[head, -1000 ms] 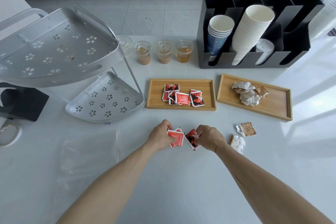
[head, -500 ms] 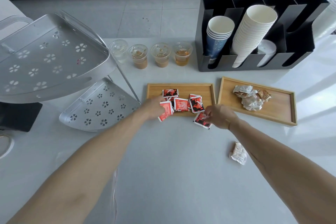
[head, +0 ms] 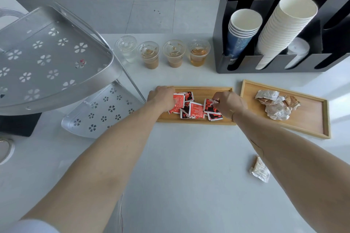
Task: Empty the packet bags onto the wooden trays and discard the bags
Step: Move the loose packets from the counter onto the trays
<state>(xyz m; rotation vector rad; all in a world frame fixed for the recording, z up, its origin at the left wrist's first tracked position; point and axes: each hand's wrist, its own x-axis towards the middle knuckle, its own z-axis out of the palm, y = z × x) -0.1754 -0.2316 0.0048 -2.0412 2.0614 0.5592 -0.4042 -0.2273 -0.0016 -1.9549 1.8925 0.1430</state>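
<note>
Two hands are down over the left wooden tray (head: pixel 198 121) right now, both busy in the pile of red packets (head: pixel 196 110). Left hand (head: pixel 162 98) has its fingers curled round a red packet (head: pixel 178 103) at the left end of the pile, knuckles up, so you only see part of the packet sticking out past the fingers. Right hand (head: pixel 228 104) is pinching the top edge of a red and black packet (head: pixel 209 105) at the right end of the pile, fingertips bunched tight on it. The loose packets lie between the two hands, overlapping each other, all resting on the tray. There's small white print on the red faces but it's too tiny to read, so no brand I can make out. Just right of the right hand is the second wooden tray (head: pixel 310 126) with a crumpled heap of white and brown packets (head: pixel 275 105) near its far end, print on those also unreadable. Back toward the person, under the right forearm, one white packet (head: pixel 260 169) lies alone on the white table (head: pixel 180 166), partly hidden by the arm. Beyond the hands there's a row of four clear plastic cups (head: pixel 163 54), three with brownish liquid, and a black cup holder (head: pixel 274 24) with blue paper cups (head: pixel 241 32) and a tall stack of white cups (head: pixel 284 28). Off to the left of the left hand stands a silver shelf rack (head: pixel 51 58) with flower cutouts.
</note>
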